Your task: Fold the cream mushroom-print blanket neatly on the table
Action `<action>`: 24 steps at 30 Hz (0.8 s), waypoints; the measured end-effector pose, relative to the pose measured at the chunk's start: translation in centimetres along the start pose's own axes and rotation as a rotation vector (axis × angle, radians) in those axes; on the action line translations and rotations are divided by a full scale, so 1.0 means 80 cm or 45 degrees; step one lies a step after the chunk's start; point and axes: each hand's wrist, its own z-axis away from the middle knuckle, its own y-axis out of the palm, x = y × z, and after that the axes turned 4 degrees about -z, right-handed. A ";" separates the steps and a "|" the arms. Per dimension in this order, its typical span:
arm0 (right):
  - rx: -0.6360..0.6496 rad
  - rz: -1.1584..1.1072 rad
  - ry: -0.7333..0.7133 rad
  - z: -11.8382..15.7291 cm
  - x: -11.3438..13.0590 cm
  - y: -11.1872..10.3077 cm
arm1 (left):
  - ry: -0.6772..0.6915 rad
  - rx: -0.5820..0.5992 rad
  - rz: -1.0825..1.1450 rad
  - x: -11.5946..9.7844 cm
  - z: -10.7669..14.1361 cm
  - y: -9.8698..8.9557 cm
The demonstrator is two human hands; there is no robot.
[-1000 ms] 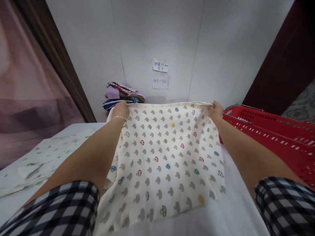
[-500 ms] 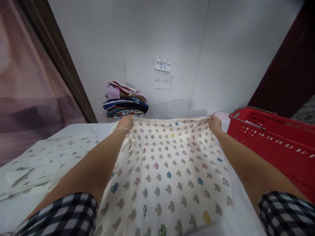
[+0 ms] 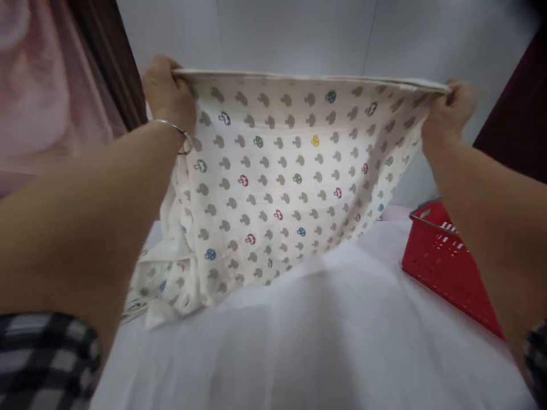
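A white cloth (image 3: pixel 282 165) printed with grey and coloured mushrooms hangs stretched between my two hands. My left hand (image 3: pixel 168 91), a bracelet at its wrist, is closed around the upper left corner. At the upper right corner, my right hand (image 3: pixel 450 114) grips the same edge and is slightly blurred. The top edge is pulled nearly straight. The cloth's right side slopes up off the table, while its lower left part droops in folds down to the tabletop.
A white-covered table (image 3: pixel 299 341) lies beneath. To the right stands a red plastic basket (image 3: pixel 448 267) with a metal handle, partly behind my right forearm. Pink curtain (image 3: pixel 64 102) hangs at the left, and a pale wall (image 3: pixel 290 34) rises behind.
Both hands have risen and spread wider, lifting the cloth off the table into the air. It now hides the clothes pile and the wall notes.
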 end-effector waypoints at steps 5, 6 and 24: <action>-0.159 -0.273 -0.067 0.071 0.036 -0.112 | 0.292 -0.140 0.121 0.007 0.085 -0.100; -0.109 -0.280 -0.017 0.111 0.039 -0.133 | 0.306 -0.088 0.107 0.012 0.122 -0.113; 1.119 -0.075 0.801 0.553 0.013 -0.342 | 0.579 1.047 -0.151 0.066 0.560 -0.204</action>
